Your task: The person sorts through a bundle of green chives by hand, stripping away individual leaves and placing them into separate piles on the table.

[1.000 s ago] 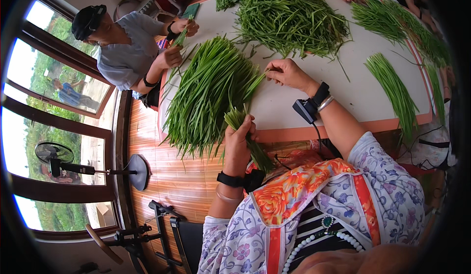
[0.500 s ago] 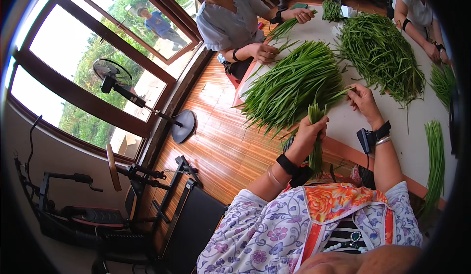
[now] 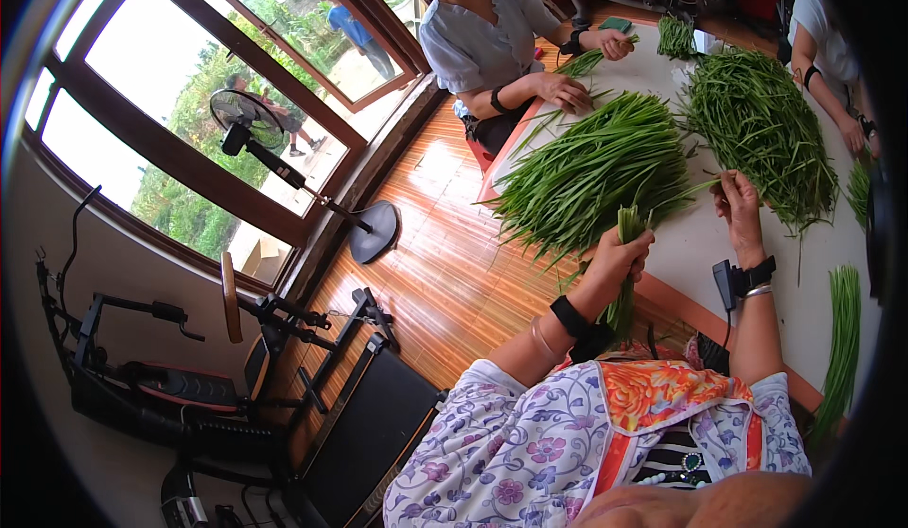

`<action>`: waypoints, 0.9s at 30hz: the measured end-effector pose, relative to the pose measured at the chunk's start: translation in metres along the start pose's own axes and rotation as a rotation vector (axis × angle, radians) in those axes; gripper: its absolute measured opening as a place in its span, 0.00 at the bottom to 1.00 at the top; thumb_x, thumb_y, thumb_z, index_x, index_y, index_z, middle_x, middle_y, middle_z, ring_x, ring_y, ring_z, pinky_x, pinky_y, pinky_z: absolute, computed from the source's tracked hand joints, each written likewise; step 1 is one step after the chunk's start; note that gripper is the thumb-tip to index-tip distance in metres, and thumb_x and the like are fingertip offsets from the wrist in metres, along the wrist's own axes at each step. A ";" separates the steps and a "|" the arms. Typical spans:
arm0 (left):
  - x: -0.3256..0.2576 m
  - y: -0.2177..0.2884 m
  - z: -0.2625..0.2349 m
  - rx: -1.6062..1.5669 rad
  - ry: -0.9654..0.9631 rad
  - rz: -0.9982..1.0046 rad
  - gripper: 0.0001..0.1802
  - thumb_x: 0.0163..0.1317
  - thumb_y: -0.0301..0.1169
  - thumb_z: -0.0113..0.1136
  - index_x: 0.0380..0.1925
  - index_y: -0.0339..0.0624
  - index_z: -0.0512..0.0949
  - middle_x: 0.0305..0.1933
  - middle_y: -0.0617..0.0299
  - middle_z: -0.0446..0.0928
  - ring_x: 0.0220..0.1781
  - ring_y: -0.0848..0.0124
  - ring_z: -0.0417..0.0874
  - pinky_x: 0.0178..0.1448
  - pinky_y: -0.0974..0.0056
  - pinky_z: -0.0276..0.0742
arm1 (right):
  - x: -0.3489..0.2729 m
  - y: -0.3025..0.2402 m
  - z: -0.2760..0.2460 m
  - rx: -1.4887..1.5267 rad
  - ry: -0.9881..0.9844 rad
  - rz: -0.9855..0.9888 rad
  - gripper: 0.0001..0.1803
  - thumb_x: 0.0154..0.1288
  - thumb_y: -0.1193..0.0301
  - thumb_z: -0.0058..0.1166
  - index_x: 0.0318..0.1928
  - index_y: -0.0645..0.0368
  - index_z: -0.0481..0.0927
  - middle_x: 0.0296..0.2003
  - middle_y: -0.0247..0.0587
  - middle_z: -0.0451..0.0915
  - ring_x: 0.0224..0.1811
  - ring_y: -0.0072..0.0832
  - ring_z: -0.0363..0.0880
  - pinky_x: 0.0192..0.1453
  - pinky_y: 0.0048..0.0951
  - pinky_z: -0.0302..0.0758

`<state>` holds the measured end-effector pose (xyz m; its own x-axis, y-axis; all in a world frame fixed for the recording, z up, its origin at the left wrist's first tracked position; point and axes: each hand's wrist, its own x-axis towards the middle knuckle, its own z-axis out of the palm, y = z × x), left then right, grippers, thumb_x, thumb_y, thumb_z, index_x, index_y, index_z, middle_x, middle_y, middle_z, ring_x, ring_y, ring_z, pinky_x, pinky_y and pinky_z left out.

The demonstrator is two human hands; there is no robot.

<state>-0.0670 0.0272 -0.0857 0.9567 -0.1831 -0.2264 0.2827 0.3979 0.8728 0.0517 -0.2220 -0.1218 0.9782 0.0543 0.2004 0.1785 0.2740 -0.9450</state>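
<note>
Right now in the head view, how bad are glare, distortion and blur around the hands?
Head view: windows blown out bright at left, sun patch glaring on the wooden floor; heavy fisheye bend and dark rim; left hand gripping a bundle of green stalks and right hand at the pile read evenly lit, reasonably sharp.

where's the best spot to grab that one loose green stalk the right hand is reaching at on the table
Probably near its free end, where the right hand pinches the loose stalk. It lies flat on the white table, its other end tucked in the big pile of green stalks, so coming from above on the right and drawing it sideways seems best. The left hand grips an upright bunch.
</note>
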 end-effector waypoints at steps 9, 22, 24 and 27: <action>0.010 0.004 -0.011 0.041 -0.026 0.007 0.08 0.68 0.33 0.59 0.35 0.39 0.75 0.20 0.70 0.65 0.18 0.80 0.63 0.22 0.71 0.62 | -0.010 -0.038 -0.014 0.450 -0.020 -0.024 0.13 0.77 0.61 0.46 0.36 0.54 0.72 0.32 0.32 0.75 0.20 0.13 0.62 0.23 0.17 0.62; 0.033 0.031 0.029 0.040 -0.118 0.077 0.08 0.71 0.31 0.56 0.35 0.38 0.75 0.42 0.47 0.83 0.24 0.80 0.70 0.25 0.74 0.66 | -0.021 -0.047 -0.005 0.217 -0.382 0.089 0.15 0.72 0.60 0.54 0.31 0.58 0.76 0.24 0.28 0.73 0.18 0.13 0.65 0.21 0.16 0.61; 0.037 0.026 0.042 0.070 -0.121 0.073 0.07 0.70 0.31 0.57 0.35 0.38 0.76 0.44 0.46 0.83 0.24 0.81 0.72 0.24 0.75 0.68 | -0.022 -0.045 -0.002 0.168 -0.409 0.121 0.13 0.69 0.63 0.60 0.32 0.58 0.78 0.23 0.25 0.71 0.20 0.12 0.64 0.23 0.16 0.58; 0.040 0.018 0.055 0.084 -0.129 0.062 0.06 0.68 0.29 0.60 0.36 0.38 0.78 0.43 0.49 0.84 0.24 0.81 0.72 0.24 0.75 0.67 | -0.023 -0.043 0.007 0.030 -0.429 0.108 0.12 0.67 0.63 0.62 0.33 0.58 0.78 0.23 0.24 0.71 0.20 0.11 0.62 0.23 0.16 0.56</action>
<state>-0.0276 -0.0225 -0.0549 0.9537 -0.2767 -0.1179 0.2111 0.3363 0.9178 0.0210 -0.2284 -0.0844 0.8573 0.4763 0.1956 0.0681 0.2717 -0.9600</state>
